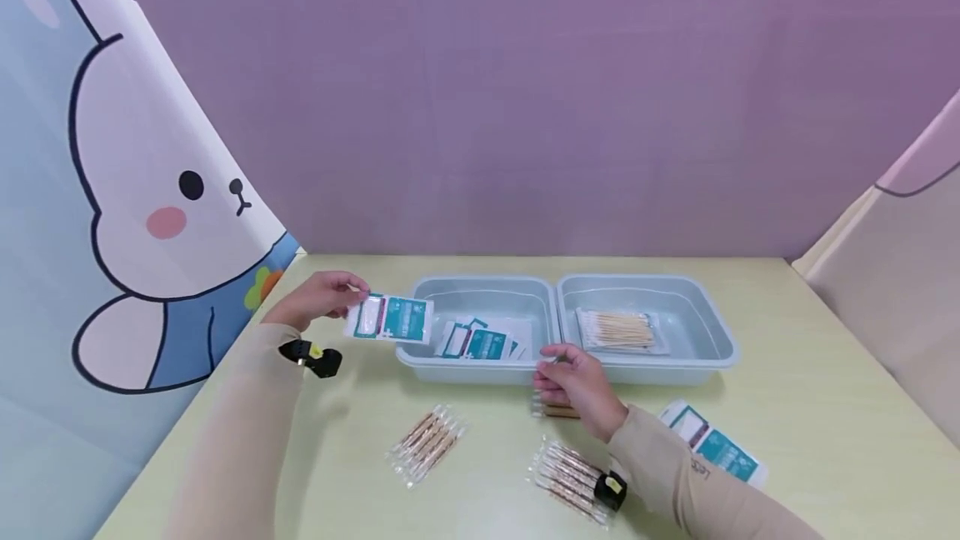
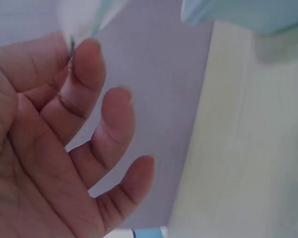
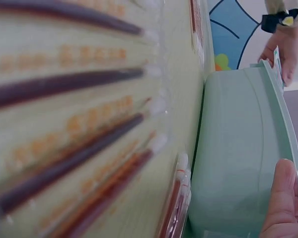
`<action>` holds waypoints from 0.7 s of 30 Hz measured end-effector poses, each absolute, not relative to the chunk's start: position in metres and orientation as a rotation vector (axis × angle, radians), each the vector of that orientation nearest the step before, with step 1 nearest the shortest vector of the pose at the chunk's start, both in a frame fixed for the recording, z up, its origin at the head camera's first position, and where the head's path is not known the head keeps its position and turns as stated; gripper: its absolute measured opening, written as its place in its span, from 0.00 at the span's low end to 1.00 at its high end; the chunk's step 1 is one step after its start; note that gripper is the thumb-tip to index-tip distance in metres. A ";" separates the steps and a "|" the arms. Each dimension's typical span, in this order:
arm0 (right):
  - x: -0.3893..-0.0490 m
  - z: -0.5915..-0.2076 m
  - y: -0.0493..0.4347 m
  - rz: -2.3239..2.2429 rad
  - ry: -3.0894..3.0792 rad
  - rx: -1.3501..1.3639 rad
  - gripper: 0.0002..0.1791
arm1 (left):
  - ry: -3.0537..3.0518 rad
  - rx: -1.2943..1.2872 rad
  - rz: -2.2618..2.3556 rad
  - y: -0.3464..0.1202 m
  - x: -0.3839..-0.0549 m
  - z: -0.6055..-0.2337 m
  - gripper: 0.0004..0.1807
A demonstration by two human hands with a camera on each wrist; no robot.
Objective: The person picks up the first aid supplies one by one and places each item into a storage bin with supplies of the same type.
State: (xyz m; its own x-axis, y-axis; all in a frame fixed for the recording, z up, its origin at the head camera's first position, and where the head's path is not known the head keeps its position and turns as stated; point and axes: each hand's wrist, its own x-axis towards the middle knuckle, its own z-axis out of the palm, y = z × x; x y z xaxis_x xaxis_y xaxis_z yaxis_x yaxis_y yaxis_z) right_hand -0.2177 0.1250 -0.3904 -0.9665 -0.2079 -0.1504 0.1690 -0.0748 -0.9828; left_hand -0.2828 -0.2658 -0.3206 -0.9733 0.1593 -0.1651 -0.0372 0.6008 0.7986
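Observation:
Pinched between the thumb and index finger of my left hand (image 1: 321,300) is a flat teal-and-white packet (image 1: 405,319), held above the table by the left end of the left light-blue plastic tray (image 1: 480,372). Similar packets (image 1: 487,344) lie inside that tray. My right hand (image 1: 581,390) is at the tray's front right corner. In the right wrist view its thumb (image 3: 284,181) lies against the outer wall and a finger reaches the rim, so the hand grips the edge. The left wrist view shows the other left fingers loosely bent.
A clear pack of cotton swabs (image 1: 618,330) lies in the right tray (image 1: 705,315). On the table are clear packs of brown-stick swabs (image 1: 427,444), (image 1: 566,473), another partly behind my right hand, and a teal-and-white packet (image 1: 720,452) beside my right sleeve.

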 end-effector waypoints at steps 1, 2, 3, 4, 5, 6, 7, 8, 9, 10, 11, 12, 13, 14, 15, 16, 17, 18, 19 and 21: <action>-0.218 -0.390 0.126 -2.131 1.940 -0.046 0.15 | 2.612 0.126 1.300 -0.261 -0.286 -0.320 0.14; -0.218 -0.390 0.126 -2.130 1.937 -0.050 0.15 | 2.617 0.140 1.293 -0.256 -0.290 -0.319 0.14; -0.218 -0.390 0.126 -2.129 1.935 -0.054 0.15 | 2.626 0.145 1.284 -0.251 -0.292 -0.318 0.13; -0.218 -0.391 0.127 -2.127 1.935 -0.057 0.16 | 2.634 0.149 1.274 -0.246 -0.295 -0.316 0.13; -0.217 -0.391 0.127 -2.126 1.936 -0.063 0.16 | 2.644 0.155 1.263 -0.242 -0.297 -0.315 0.12; -0.217 -0.391 0.127 -2.128 1.938 -0.066 0.15 | 2.655 0.161 1.254 -0.238 -0.299 -0.314 0.12; -0.218 -0.392 0.126 -2.129 1.939 -0.068 0.15 | 2.662 0.164 1.250 -0.234 -0.301 -0.314 0.12; -0.218 -0.392 0.126 -2.130 1.939 -0.072 0.15 | 2.667 0.158 1.248 -0.231 -0.304 -0.314 0.12; -0.218 -0.392 0.126 -2.133 1.941 -0.072 0.15 | 2.668 0.163 1.249 -0.228 -0.305 -0.314 0.12; -0.218 -0.392 0.126 -2.134 1.942 -0.076 0.15 | 2.665 0.171 1.249 -0.225 -0.307 -0.314 0.13; -0.218 -0.392 0.126 -2.137 1.941 -0.083 0.15 | 2.661 0.178 1.251 -0.221 -0.309 -0.315 0.13; -0.218 -0.392 0.126 -2.140 1.939 -0.089 0.15 | 2.653 0.181 1.253 -0.218 -0.311 -0.315 0.13; -0.218 -0.392 0.126 -2.140 1.937 -0.097 0.15 | 2.646 0.186 1.253 -0.215 -0.312 -0.316 0.13; -0.218 -0.391 0.126 -2.140 1.936 -0.102 0.15 | 2.641 0.193 1.250 -0.211 -0.313 -0.317 0.13; -0.218 -0.391 0.126 -2.139 1.937 -0.107 0.15 | 2.638 0.198 1.249 -0.207 -0.314 -0.317 0.13; -0.218 -0.391 0.125 -2.138 1.938 -0.112 0.15 | 2.634 0.206 1.246 -0.203 -0.315 -0.317 0.12; -0.218 -0.391 0.125 -2.137 1.939 -0.116 0.15 | 2.631 0.220 1.244 -0.200 -0.316 -0.318 0.12; -0.218 -0.390 0.125 -2.134 1.939 -0.118 0.15 | 2.627 0.235 1.241 -0.196 -0.317 -0.318 0.13; -0.219 -0.390 0.125 -2.133 1.937 -0.121 0.15 | 2.625 0.241 1.244 -0.192 -0.317 -0.318 0.12; -0.219 -0.389 0.124 -2.131 1.933 -0.124 0.16 | 2.622 0.259 1.240 -0.185 -0.318 -0.319 0.12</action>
State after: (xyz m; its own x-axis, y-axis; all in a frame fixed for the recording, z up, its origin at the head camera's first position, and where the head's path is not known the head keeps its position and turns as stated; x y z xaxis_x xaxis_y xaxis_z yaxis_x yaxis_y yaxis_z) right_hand -0.2190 0.1236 -0.3895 -0.9622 -0.2486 -0.1110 0.1346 -0.0800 -0.9877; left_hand -0.3180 -0.1848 -0.3190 -0.9582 0.2547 -0.1302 0.0610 0.6265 0.7770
